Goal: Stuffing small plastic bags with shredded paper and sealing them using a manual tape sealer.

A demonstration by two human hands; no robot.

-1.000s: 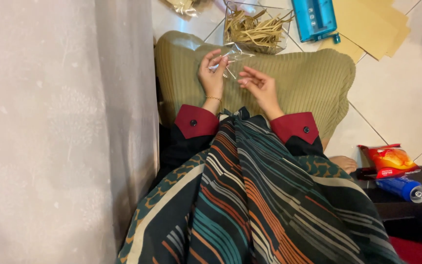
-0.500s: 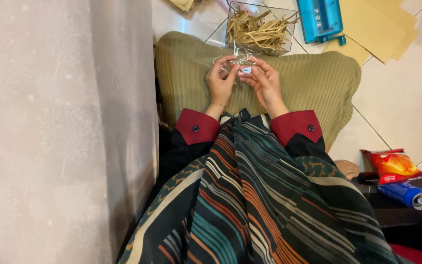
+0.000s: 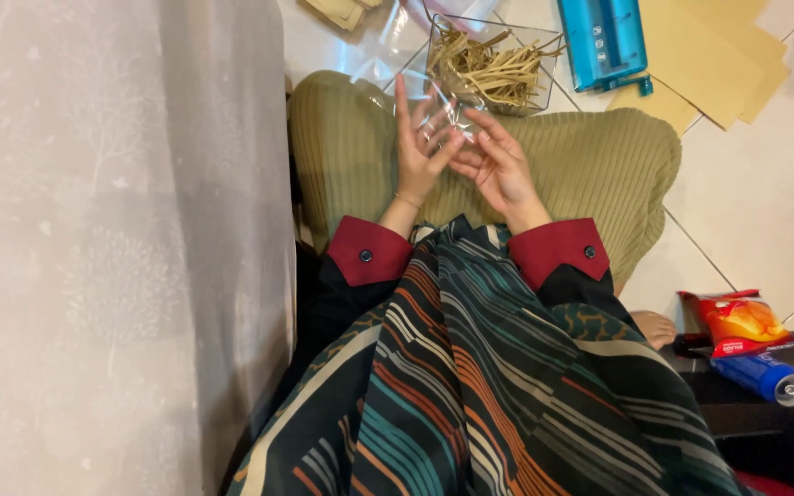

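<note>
My left hand (image 3: 418, 147) and my right hand (image 3: 496, 163) meet over an olive ribbed cushion (image 3: 590, 156) on my lap. Between them they hold a small clear plastic bag (image 3: 448, 118). The left hand's fingers point up and spread, with the bag pinched against the thumb. The right hand's fingertips grip the bag's right side. Just beyond the hands stands a clear box (image 3: 493, 60) filled with tan paper strips.
A pale curtain (image 3: 112, 248) fills the left. On the tiled floor lie a blue tool (image 3: 604, 37), brown paper sheets (image 3: 719, 50) and folded tan pieces (image 3: 342, 9). A red snack bag (image 3: 737, 323) and a blue can (image 3: 765, 377) rest on a dark ledge at right.
My hands came together on the clear bag, then the left fingers stretched upward. The view shifted slightly, so everything sits a little lower in the frame.
</note>
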